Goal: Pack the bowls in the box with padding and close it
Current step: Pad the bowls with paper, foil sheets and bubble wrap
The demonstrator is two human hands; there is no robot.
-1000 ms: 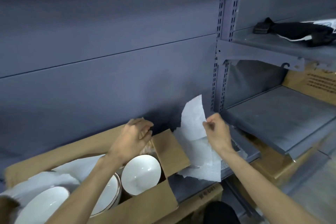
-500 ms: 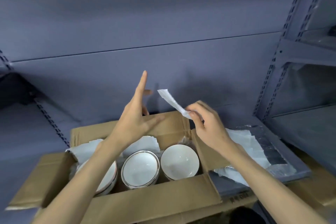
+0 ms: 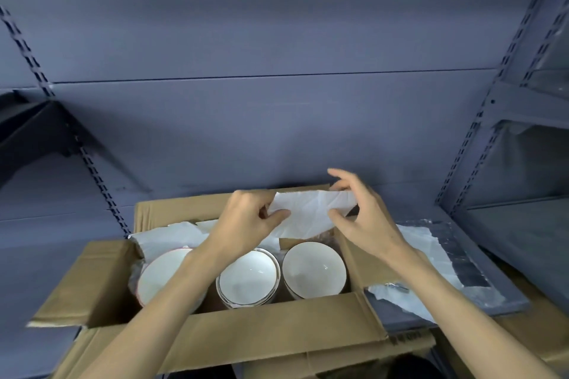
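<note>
An open cardboard box (image 3: pixel 277 329) stands in front of me with its flaps spread outward. Three white bowls sit inside in a row: a left bowl (image 3: pixel 160 277), a middle bowl (image 3: pixel 246 278) and a right bowl (image 3: pixel 312 271). White padding paper (image 3: pixel 172 234) lines the back left of the box. Both hands hold a white paper sheet (image 3: pixel 311 212) stretched above the box's far side. My left hand (image 3: pixel 249 221) pinches its left end and my right hand (image 3: pixel 360 215) pinches its right end.
More white paper sheets (image 3: pixel 431 255) lie on a grey shelf board (image 3: pixel 480 286) to the right of the box. A grey back wall and slotted shelf uprights (image 3: pixel 480 120) stand behind. Another cardboard box (image 3: pixel 535 323) sits low at the right.
The view swung left onto the box. My right hand carried the paper sheet from the pile over the box, and my left hand, earlier raised open, now pinches its left end.
</note>
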